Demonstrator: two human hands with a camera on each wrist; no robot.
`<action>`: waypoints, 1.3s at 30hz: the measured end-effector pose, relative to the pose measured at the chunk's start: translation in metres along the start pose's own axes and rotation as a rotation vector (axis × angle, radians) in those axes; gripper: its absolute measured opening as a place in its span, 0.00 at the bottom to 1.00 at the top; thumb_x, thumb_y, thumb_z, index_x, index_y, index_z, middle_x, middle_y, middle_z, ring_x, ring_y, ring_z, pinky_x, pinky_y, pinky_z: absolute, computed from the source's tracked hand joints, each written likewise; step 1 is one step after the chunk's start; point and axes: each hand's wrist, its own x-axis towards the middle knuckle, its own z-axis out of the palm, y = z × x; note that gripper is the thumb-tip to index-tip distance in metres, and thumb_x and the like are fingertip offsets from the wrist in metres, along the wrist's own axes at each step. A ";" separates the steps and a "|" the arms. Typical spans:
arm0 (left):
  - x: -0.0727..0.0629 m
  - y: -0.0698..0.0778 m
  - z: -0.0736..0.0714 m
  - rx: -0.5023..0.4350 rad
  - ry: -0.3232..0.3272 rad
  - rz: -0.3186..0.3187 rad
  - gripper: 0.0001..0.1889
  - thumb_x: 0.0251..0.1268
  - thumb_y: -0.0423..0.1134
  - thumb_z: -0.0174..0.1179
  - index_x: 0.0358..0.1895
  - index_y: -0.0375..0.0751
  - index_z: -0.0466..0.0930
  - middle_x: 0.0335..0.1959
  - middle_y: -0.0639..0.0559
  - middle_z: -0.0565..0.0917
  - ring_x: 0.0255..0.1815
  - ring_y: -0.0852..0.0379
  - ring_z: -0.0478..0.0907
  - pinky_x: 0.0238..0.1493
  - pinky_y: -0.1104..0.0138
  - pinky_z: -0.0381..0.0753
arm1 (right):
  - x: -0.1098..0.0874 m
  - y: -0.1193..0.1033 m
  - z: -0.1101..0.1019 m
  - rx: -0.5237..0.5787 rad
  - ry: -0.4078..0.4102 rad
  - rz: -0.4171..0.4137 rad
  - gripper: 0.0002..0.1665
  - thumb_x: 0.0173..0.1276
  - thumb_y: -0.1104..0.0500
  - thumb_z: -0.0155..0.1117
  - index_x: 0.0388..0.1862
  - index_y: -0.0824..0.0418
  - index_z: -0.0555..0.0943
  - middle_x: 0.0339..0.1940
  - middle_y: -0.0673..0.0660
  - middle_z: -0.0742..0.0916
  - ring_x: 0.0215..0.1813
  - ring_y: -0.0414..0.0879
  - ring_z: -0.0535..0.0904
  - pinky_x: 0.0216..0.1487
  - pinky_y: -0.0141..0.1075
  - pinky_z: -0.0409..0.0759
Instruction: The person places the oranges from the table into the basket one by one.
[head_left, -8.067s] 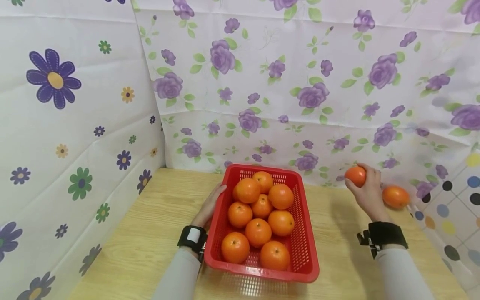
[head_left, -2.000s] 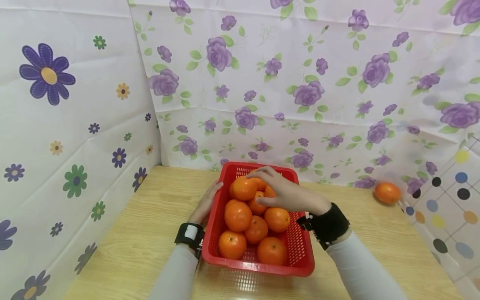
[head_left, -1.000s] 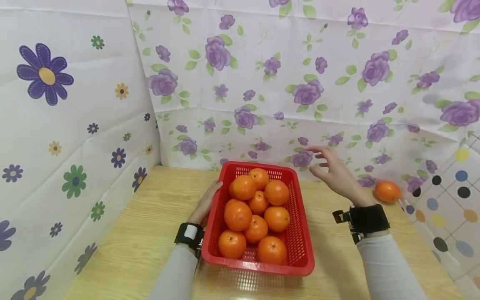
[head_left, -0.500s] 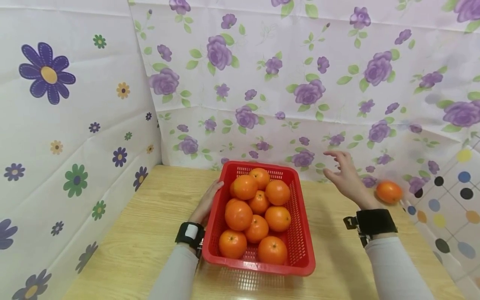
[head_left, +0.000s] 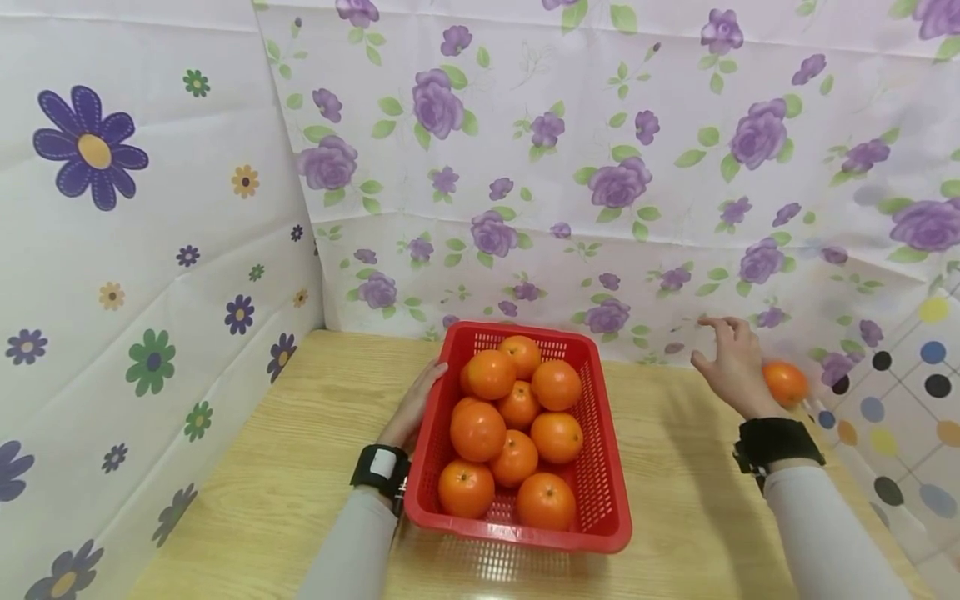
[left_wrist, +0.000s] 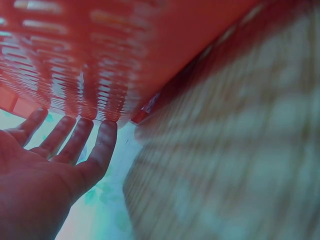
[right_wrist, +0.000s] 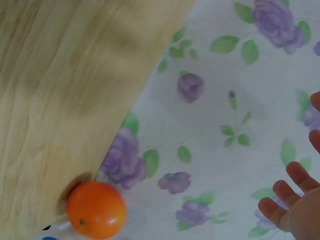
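A red slotted plastic basket (head_left: 617, 500) holds several oranges (head_left: 546, 502), some stacked on others. Against its left side rests my left hand (head_left: 408, 408); in the left wrist view the fingers (left_wrist: 104, 145) are extended with their tips at the slotted wall. My right hand (head_left: 733, 367) hovers above the table at the far right, holding nothing, fingers loosely spread. Just right of it a single orange (head_left: 785, 383) lies by the back cloth, partly hidden by the hand in the head view. The right wrist view shows this loose orange (right_wrist: 96, 209) whole, apart from the fingers.
The light wooden table (head_left: 285, 467) ends at a back cloth with purple roses (head_left: 495, 237). A flower-printed cloth (head_left: 161, 275) closes the left side, and a dotted cloth (head_left: 911, 433) the right.
The orange my right hand held earlier is now among those in the basket. That hand has since moved from over the basket rightward to the loose orange. My left hand stays at the basket.
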 end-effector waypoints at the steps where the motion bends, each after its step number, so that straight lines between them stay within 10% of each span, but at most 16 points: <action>1: 0.000 0.001 0.000 -0.002 0.001 -0.002 0.33 0.81 0.60 0.47 0.82 0.55 0.55 0.77 0.43 0.67 0.74 0.42 0.67 0.72 0.45 0.70 | 0.001 0.005 0.000 -0.005 0.004 0.005 0.31 0.72 0.65 0.62 0.70 0.72 0.66 0.68 0.84 0.62 0.65 0.84 0.57 0.62 0.74 0.55; 15: 0.001 0.000 -0.003 -0.039 -0.031 0.007 0.32 0.81 0.60 0.47 0.81 0.55 0.57 0.76 0.44 0.68 0.72 0.45 0.68 0.72 0.48 0.71 | 0.005 0.103 -0.002 -0.171 -0.044 0.148 0.38 0.70 0.56 0.71 0.69 0.74 0.67 0.65 0.89 0.63 0.67 0.85 0.54 0.67 0.75 0.50; 21: 0.000 0.000 -0.004 -0.046 -0.030 -0.005 0.32 0.81 0.60 0.48 0.81 0.55 0.58 0.74 0.44 0.69 0.70 0.45 0.71 0.69 0.49 0.74 | 0.005 0.123 -0.010 -0.276 -0.141 0.207 0.44 0.72 0.48 0.67 0.75 0.73 0.63 0.69 0.86 0.63 0.69 0.85 0.52 0.65 0.79 0.51; 39: -0.002 0.002 -0.001 -0.051 -0.023 -0.006 0.31 0.82 0.59 0.47 0.81 0.57 0.58 0.74 0.45 0.70 0.70 0.45 0.72 0.68 0.48 0.75 | -0.014 0.160 0.005 -0.224 -0.046 0.288 0.41 0.71 0.57 0.61 0.70 0.79 0.55 0.64 0.92 0.58 0.64 0.89 0.52 0.65 0.77 0.50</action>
